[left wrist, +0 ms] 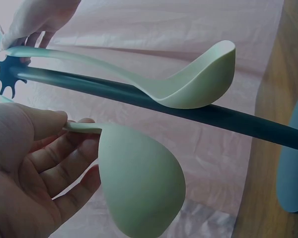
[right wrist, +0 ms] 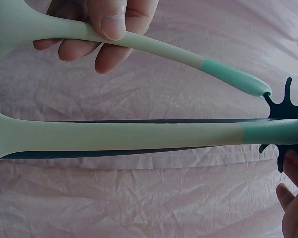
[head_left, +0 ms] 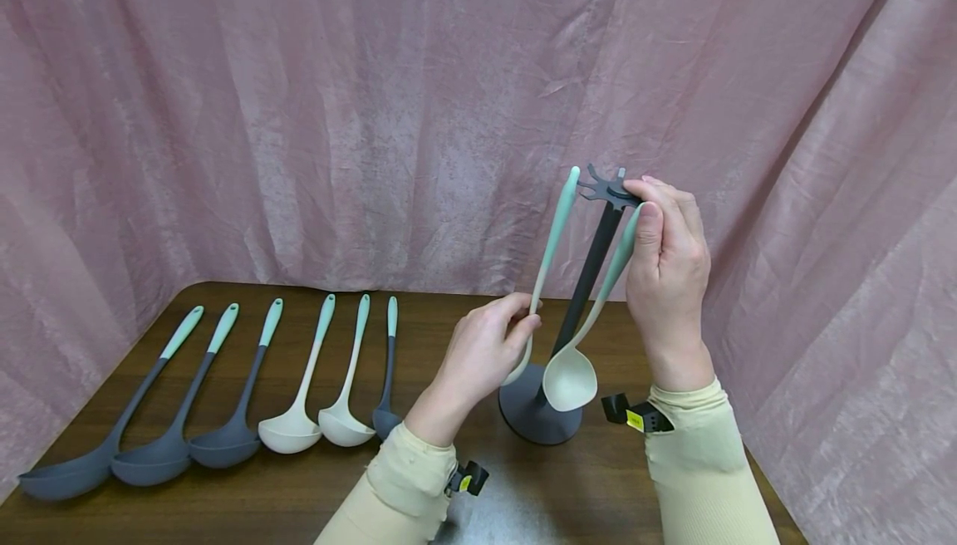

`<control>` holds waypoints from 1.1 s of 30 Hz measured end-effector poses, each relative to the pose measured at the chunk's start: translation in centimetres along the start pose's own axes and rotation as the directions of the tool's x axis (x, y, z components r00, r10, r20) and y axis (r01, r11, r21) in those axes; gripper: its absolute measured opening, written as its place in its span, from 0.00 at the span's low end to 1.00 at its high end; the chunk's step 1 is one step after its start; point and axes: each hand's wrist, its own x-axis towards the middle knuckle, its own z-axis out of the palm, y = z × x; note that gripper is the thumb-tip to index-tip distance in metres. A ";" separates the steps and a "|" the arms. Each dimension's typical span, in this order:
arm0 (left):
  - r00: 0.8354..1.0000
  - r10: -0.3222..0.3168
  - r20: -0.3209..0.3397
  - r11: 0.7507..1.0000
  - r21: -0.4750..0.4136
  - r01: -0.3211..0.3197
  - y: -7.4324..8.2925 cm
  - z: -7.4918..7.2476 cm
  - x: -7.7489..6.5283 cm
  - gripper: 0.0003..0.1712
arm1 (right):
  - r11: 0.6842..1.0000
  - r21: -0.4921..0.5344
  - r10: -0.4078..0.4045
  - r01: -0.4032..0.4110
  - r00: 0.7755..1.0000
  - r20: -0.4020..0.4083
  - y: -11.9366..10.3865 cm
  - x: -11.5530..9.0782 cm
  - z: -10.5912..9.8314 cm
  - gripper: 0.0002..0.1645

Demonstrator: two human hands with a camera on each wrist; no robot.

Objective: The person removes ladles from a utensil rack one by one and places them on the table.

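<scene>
In the head view my left hand (head_left: 489,341) pinches one cream ladle (head_left: 555,229) by its slim neck. The mint handle's tip meets a hook of the dark rack (head_left: 594,267), while its bowl (left wrist: 141,181) faces the left wrist camera. A second cream ladle (head_left: 571,379) slants down along the rack's post, bowl lowest. At the rack's top, my right hand (head_left: 669,258) grips that ladle's mint handle end, thumb against it and fingers around the hooks (right wrist: 288,109). The handle tip is partly hidden by the hand.
Several ladles lie in a row on the left of the wooden table (head_left: 299,495): dark ones (head_left: 153,458), cream ones (head_left: 290,431) and a small dark one (head_left: 385,420). The rack's round base (head_left: 542,429) stands at right. Pink curtains (head_left: 374,113) hang behind and beside.
</scene>
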 end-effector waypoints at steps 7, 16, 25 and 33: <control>1.000 -0.010 -0.007 1.000 -0.004 0.010 0.2 -0.2 0.0 0.04 | 1.000 -0.005 0.003 -0.003 1.000 0.008 0.0 0.0 0.0 0.20; 1.000 -0.013 -0.027 1.000 -0.012 0.013 0.3 -0.4 0.0 0.04 | 1.000 0.003 -0.001 0.001 1.000 -0.002 0.0 0.0 0.0 0.19; 0.999 -0.003 -0.040 1.000 -0.012 0.002 0.1 -0.6 0.0 0.05 | 1.000 0.005 -0.004 0.004 1.000 -0.001 0.1 0.0 0.1 0.20; 0.999 -0.010 -0.052 1.000 -0.002 0.009 -0.1 -0.7 0.0 0.06 | 1.000 0.006 -0.003 0.003 1.000 0.002 0.2 0.0 0.1 0.21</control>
